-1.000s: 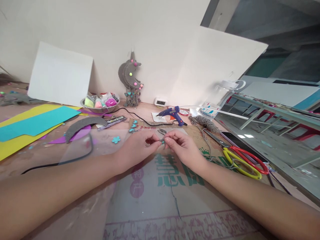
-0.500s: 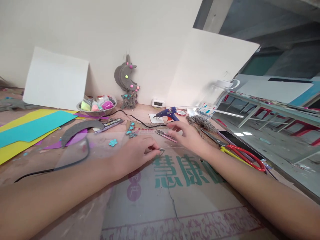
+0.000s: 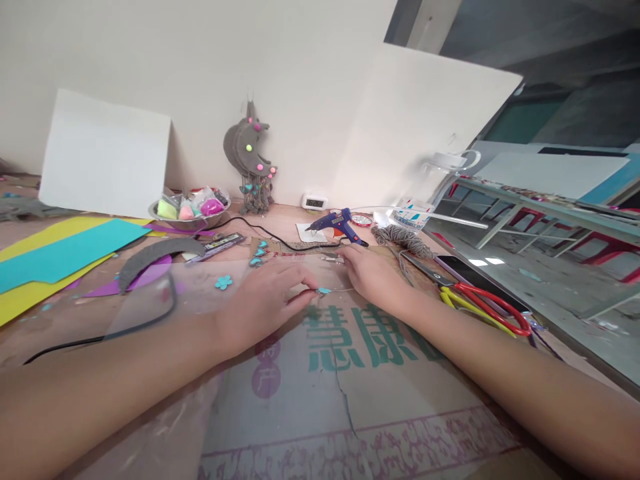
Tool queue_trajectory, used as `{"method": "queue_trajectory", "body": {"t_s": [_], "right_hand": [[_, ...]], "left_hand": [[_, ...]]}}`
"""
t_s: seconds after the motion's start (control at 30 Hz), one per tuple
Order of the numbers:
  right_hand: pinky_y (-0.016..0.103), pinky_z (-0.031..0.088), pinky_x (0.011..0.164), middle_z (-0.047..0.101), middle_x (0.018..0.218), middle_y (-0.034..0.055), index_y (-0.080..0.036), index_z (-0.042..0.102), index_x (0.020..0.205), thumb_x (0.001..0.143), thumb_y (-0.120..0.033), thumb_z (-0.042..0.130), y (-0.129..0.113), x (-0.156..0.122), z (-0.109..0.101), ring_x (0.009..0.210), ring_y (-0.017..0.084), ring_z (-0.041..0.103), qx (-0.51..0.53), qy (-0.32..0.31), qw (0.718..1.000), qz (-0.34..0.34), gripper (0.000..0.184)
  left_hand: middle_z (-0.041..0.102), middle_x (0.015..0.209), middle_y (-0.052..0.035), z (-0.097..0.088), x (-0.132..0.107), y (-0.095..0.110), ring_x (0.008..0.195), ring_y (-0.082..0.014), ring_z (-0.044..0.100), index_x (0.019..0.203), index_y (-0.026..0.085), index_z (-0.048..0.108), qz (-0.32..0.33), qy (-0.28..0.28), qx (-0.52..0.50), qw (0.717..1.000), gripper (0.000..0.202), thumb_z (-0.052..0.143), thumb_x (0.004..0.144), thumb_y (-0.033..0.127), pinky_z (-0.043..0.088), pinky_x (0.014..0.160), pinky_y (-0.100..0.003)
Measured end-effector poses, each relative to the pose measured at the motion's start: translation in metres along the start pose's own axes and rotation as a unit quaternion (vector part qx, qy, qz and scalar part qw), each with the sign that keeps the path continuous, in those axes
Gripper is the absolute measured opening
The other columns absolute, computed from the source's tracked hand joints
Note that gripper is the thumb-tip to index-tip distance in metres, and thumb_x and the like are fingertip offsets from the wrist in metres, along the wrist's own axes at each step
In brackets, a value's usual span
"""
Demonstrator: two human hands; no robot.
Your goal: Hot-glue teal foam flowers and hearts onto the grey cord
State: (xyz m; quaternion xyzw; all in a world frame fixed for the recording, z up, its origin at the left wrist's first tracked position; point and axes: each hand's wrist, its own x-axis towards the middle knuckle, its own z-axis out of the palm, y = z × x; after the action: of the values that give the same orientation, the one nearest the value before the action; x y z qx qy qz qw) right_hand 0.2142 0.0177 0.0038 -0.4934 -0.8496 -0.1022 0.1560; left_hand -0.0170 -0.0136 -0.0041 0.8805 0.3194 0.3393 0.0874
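Observation:
Between thumb and index finger, my left hand (image 3: 267,297) pinches a small blue piece (image 3: 325,291) at its edge. A thin cord (image 3: 343,290) runs from that piece towards my right wrist. My right hand (image 3: 373,273) is closed around the tweezers (image 3: 332,256), whose tips point left; their rear part is hidden by my fingers. A blue flower cutout (image 3: 223,283) lies on the clear sheet to the left of my left hand. Several blue heart and flower pieces (image 3: 259,252) lie beyond it.
A blue glue gun (image 3: 336,225) stands behind my hands, its black cable trailing left. Grey yarn (image 3: 403,240), scissors (image 3: 483,308) and a phone (image 3: 480,283) lie at the right. A bowl of colourful bags (image 3: 190,210) and a grey crescent (image 3: 157,257) are at the left.
My right hand has come down and closed on the tweezers, which have shifted away from me. The small piece in my left hand now shows its blue face.

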Motion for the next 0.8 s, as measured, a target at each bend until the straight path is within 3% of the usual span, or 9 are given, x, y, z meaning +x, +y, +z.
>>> {"method": "queue_trajectory", "body": {"t_s": [0.17, 0.33, 0.5, 0.8], "right_hand": [[0.033, 0.043, 0.081, 0.062, 0.099, 0.0109, -0.015, 0.056, 0.116, 0.093, -0.025, 0.035, -0.009, -0.006, -0.007, 0.093, 0.022, 0.057, 0.094, 0.064, 0.993, 0.041, 0.033], [0.032, 0.042, 0.075, 0.060, 0.090, 0.0080, -0.018, 0.054, 0.120, 0.093, -0.029, 0.037, -0.021, -0.019, -0.017, 0.084, 0.020, 0.055, 0.099, 0.069, 0.992, -0.038, 0.033], [0.032, 0.040, 0.069, 0.058, 0.079, 0.0079, -0.016, 0.059, 0.111, 0.093, -0.032, 0.036, -0.020, -0.021, -0.015, 0.075, 0.020, 0.053, 0.023, 0.072, 0.994, -0.080, 0.034], [0.030, 0.037, 0.064, 0.059, 0.080, 0.0069, -0.015, 0.061, 0.109, 0.093, -0.029, 0.038, -0.020, -0.023, -0.009, 0.071, 0.018, 0.052, 0.012, 0.076, 0.989, -0.125, 0.031]], "left_hand": [[0.066, 0.084, 0.0022, -0.002, 0.002, 0.002, 0.084, -0.0161, 0.059, 0.081, 0.022, 0.059, -0.048, -0.011, -0.008, 0.999, 0.012, 0.050, 0.084, 0.029, 0.042, 0.079, -0.028], [0.066, 0.084, 0.0017, -0.003, 0.006, -0.002, 0.081, -0.0162, 0.059, 0.081, 0.021, 0.058, -0.099, -0.003, -0.055, 0.994, 0.011, 0.048, 0.082, 0.026, 0.043, 0.074, -0.028], [0.066, 0.083, 0.0008, -0.004, 0.007, -0.006, 0.081, -0.0163, 0.058, 0.082, 0.020, 0.060, -0.091, 0.010, -0.045, 0.995, 0.012, 0.048, 0.081, 0.022, 0.042, 0.075, -0.029], [0.066, 0.083, 0.0013, -0.002, 0.006, -0.008, 0.086, -0.0168, 0.056, 0.079, 0.020, 0.059, -0.045, 0.029, 0.040, 0.998, 0.006, 0.053, 0.079, 0.018, 0.038, 0.080, -0.031]]}}
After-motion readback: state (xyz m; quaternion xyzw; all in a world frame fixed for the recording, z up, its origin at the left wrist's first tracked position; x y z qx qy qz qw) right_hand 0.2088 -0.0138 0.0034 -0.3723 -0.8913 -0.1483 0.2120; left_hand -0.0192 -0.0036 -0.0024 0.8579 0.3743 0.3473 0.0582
